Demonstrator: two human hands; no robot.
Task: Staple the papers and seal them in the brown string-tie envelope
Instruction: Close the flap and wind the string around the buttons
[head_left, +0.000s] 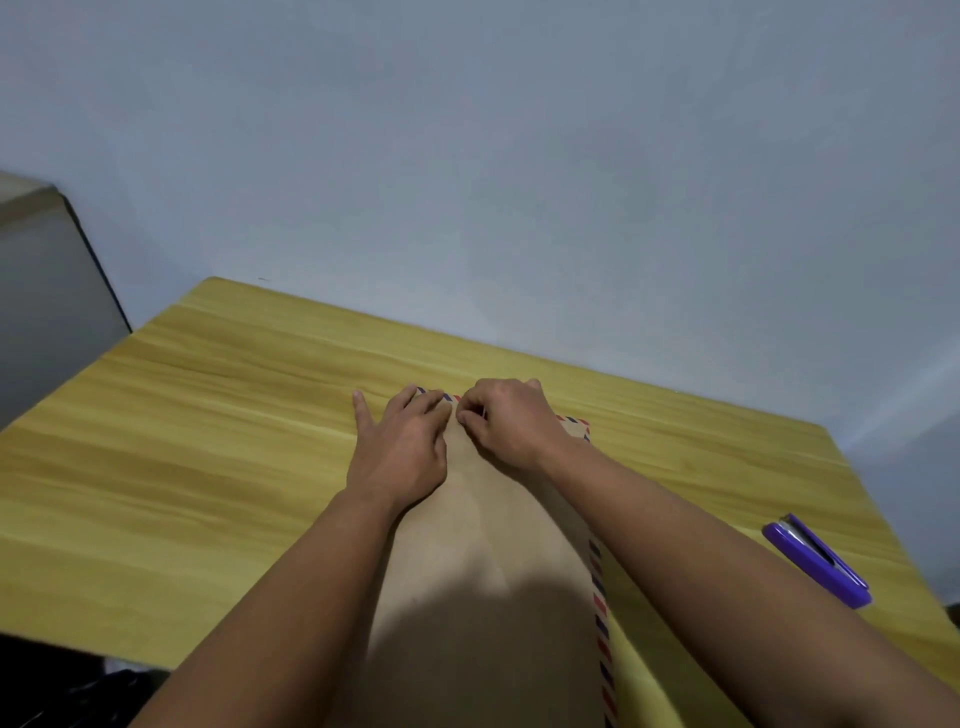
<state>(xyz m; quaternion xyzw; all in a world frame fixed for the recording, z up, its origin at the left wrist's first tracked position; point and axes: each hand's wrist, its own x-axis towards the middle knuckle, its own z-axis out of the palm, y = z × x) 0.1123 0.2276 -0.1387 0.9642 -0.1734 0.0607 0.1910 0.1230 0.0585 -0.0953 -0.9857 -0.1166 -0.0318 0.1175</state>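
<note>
The task looks near its end: no loose papers show, the purple stapler (818, 558) lies aside at the right of the bench (208, 415), and both hands work at the far end of the brown envelope (483, 571), presumably at the string tie, which is hidden. The envelope lies flat on the bench, its long axis running away from the person, closure end farthest. The left hand (400, 452) presses flat with fingers straight; the right hand (506, 426) has fingertips pinched together on something too small to tell.
</note>
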